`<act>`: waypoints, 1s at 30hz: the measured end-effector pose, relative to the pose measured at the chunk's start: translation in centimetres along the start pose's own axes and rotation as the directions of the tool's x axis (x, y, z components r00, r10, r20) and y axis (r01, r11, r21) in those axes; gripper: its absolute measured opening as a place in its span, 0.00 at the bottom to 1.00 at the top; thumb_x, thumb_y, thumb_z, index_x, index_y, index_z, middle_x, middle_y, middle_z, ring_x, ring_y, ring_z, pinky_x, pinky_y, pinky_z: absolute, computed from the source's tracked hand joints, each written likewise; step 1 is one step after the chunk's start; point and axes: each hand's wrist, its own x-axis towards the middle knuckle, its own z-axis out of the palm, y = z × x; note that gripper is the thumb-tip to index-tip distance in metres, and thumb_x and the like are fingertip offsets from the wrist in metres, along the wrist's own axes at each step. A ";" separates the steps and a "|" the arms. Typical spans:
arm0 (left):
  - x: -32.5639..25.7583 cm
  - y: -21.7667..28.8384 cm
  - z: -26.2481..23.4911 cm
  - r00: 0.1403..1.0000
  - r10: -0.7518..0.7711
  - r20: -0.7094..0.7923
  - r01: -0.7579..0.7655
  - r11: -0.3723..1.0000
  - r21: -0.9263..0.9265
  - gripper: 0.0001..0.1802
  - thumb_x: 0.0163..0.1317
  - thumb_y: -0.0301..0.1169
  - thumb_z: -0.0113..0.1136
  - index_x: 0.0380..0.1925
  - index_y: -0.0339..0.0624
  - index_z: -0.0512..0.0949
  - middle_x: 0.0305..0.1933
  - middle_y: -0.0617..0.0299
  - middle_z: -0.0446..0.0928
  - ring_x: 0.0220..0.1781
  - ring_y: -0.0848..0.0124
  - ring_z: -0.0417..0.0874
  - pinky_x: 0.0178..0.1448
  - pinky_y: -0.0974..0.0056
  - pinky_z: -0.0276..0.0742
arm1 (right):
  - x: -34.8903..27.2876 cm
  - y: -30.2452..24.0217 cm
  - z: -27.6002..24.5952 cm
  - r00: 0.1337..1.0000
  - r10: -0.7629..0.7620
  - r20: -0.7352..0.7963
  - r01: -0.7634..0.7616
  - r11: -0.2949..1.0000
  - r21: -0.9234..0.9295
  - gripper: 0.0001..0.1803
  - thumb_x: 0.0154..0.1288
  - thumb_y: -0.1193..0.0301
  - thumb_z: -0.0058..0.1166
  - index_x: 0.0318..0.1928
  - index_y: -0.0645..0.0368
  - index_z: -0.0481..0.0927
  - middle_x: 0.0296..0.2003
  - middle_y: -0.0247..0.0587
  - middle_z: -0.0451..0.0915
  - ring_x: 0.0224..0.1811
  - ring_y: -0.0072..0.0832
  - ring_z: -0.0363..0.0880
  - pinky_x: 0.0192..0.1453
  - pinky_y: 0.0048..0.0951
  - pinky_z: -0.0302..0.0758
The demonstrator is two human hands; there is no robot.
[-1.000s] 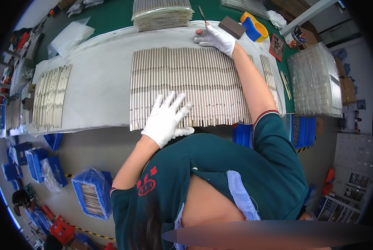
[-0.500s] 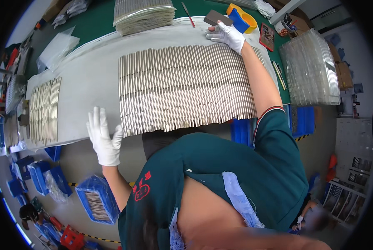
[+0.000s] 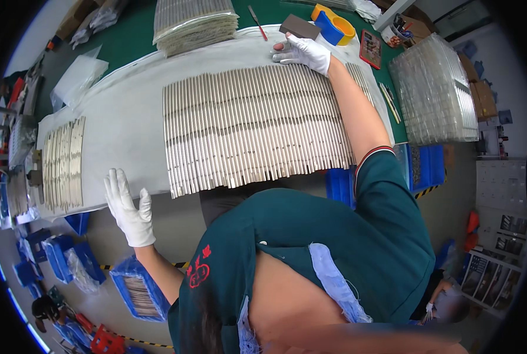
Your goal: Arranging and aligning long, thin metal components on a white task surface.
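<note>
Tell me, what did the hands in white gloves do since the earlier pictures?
The left hand lifted off the big sheet of metal strips and slid left, ending at the near edge of the white cloth, touching no strips. The right hand stayed pressed on the strips' far corner, beside the dark block. The strips stayed lined up.

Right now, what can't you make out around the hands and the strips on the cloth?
Head view only:
- Near edge of the strip row: the person's shoulder covers part of it.
- Right hand: palm down on the strips' far edge, so what lies under it is hidden.
- Left hand: open at the cloth edge; whether it touches the cloth, I cannot tell.
- Small strip batch: too small and bent by the lens to count.
</note>
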 end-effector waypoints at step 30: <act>1.4 -1.0 2.2 0.995 0.103 -0.010 -0.103 0.992 -0.070 0.34 0.66 0.44 0.55 0.68 0.45 0.60 0.70 0.52 0.62 0.73 0.48 0.57 0.73 0.48 0.53 | -19.7 3.7 -5.2 0.923 -0.350 -0.161 -0.228 -0.157 -0.961 0.32 0.69 0.53 0.41 0.67 0.56 0.61 0.69 0.45 0.60 0.72 0.42 0.54 0.75 0.40 0.48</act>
